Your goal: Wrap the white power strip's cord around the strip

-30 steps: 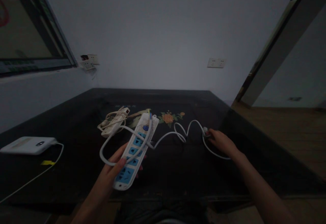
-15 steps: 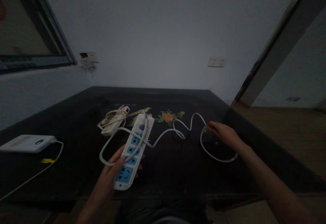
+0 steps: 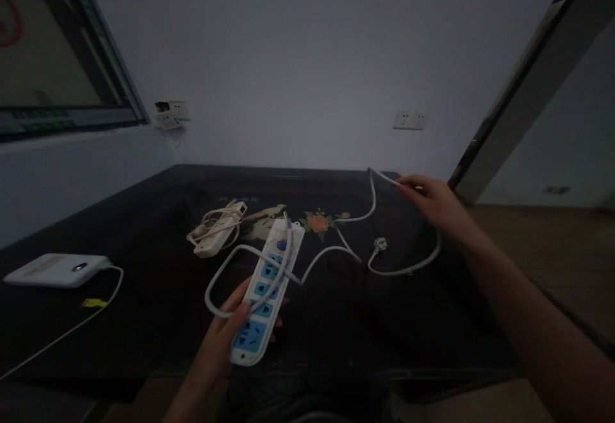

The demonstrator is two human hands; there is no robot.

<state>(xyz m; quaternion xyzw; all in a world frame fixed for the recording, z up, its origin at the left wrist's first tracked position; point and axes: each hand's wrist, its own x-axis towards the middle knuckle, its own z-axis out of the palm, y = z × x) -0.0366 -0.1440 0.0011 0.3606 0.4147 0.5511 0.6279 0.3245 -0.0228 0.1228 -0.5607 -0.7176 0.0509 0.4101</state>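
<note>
Dark tabletop (image 3: 327, 333) spreads before us — over its near side, our left hand (image 3: 228, 327) grasps the blue-and-white power strip (image 3: 266, 308), while our right hand (image 3: 432, 202) pinches its pale cable (image 3: 327, 250) — plug (image 3: 380, 244) loose nearby.

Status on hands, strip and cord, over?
Left hand gripping blue-socketed power strip. Right hand pinching white cord, plug unheld. Cord looped across strip's face.

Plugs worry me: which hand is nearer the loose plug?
Right. The right hand is right of the plug; the left hand is farther off left, gripping the blue-socketed strip.
</note>
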